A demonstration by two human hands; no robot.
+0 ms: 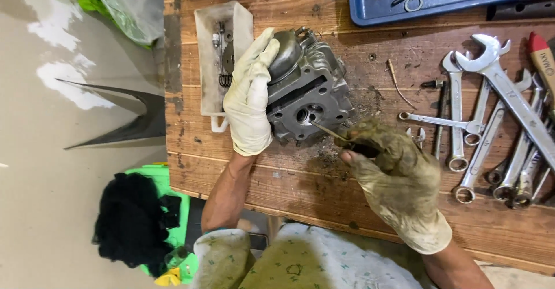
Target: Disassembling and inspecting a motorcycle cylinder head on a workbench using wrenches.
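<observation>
Two gloved hands: left hand (250, 95) grips the cylinder head (306, 89), right hand (399, 176) pinches a thin pick (327, 130).

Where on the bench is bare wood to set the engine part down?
Bare planks lie along the near edge of the bench, below the engine part and between the left hand and right hand. The right side is crowded with wrenches; a blue tray fills the far edge.

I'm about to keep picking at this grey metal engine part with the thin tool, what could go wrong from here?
1. The thin pointed tool in the grimy gloved right hand is angled into a round bore of the grey metal engine part; a slip could score it.
2. Only the pale gloved left hand steadies the part, so it may shift.
3. Loosened grit on the wooden bench could fall inside.
</observation>
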